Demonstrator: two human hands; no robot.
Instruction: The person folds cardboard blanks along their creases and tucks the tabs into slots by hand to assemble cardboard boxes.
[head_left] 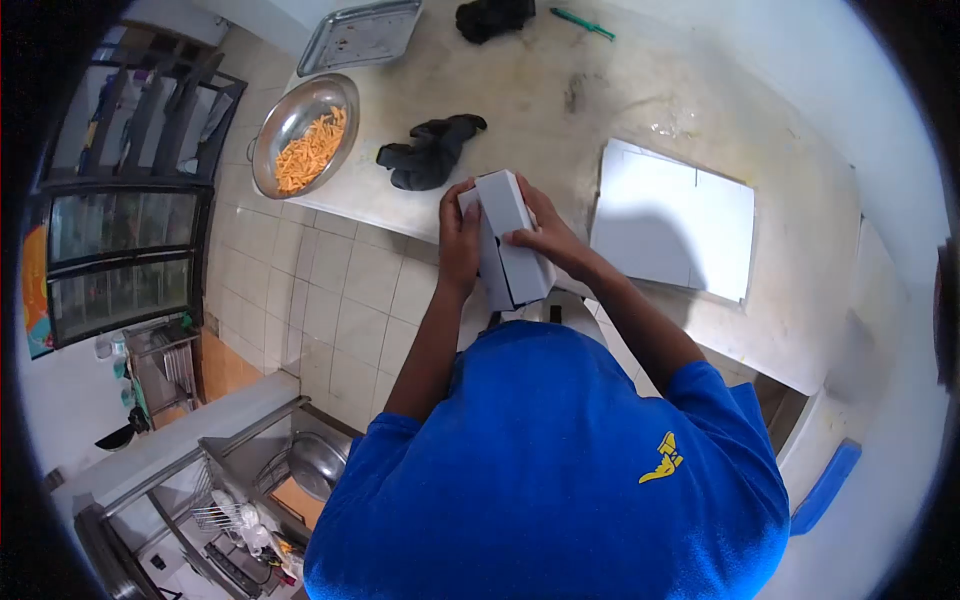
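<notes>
A long white cardboard box (508, 225) is held in front of my chest, over the near edge of the table. My left hand (461, 235) wraps its left side, thumb on the top face. On the other side my right hand (545, 228) grips it, with the thumb lying across the upper face. A dark gap shows along the seam near the box's lower end. Just beyond, a crumpled black glove (432, 152) lies on the table. To the right rests a flat white board or sheet (672, 215), partly in shadow.
A metal bowl (347, 100) of cut orange pieces (311, 150) stands at the table's left edge, near a metal tray (362, 38). Farther back lie another black cloth item (495, 18) and a green pen-like object (582, 23). Metal racks (215, 470) stand lower left.
</notes>
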